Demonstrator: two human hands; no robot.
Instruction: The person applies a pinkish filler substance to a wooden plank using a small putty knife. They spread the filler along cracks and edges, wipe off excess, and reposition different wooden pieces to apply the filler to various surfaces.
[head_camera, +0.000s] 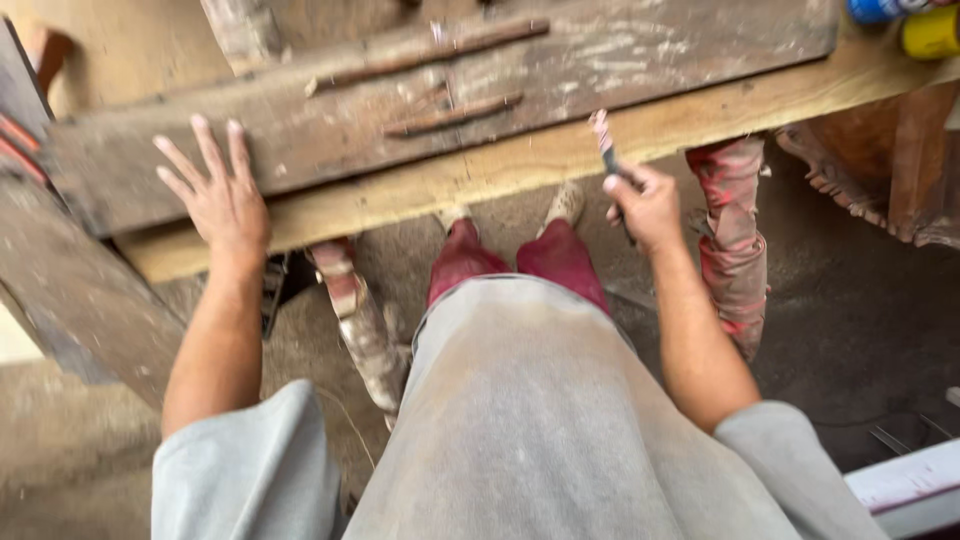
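The left hand (222, 200) lies flat with fingers spread on the grey weathered plank (420, 95), near its left end and close to its near edge; its grip is wide and holds nothing. The right hand (645, 205) grips a thin tool (604, 145), tip up, just before the bench (560, 150) edge. Below the edge is open floor (850, 300).

Left hand (222, 200) flat on plank (330, 130)
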